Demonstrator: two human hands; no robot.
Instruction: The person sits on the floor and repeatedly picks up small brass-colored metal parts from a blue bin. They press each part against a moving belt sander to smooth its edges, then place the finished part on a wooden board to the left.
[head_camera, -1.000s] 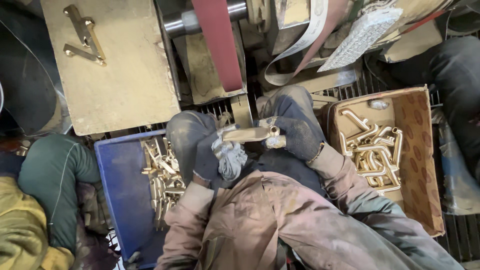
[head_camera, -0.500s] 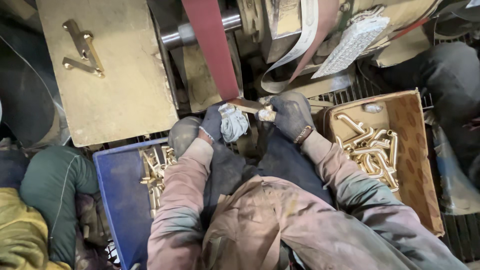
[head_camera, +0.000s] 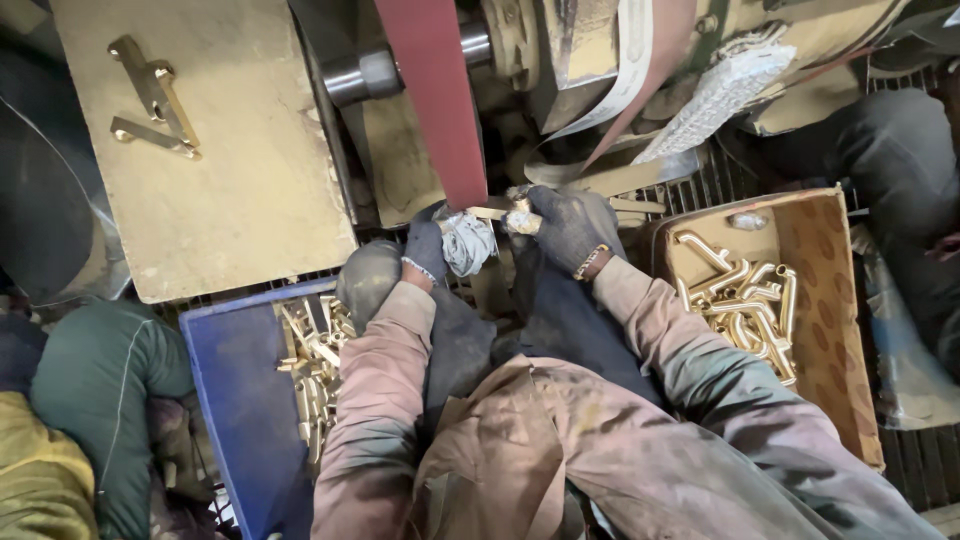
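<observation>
Two gloved hands, left and right, clamp a brass part at frame centre, against the red belt's lower edge. Blue tray and cardboard box crowd both elbows, leaving little room.

Open brown cardboard box, right side

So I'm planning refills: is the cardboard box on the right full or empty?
Partly full. The cardboard box holds a loose pile of brass pieces in its middle, with bare bottom showing around them.
</observation>
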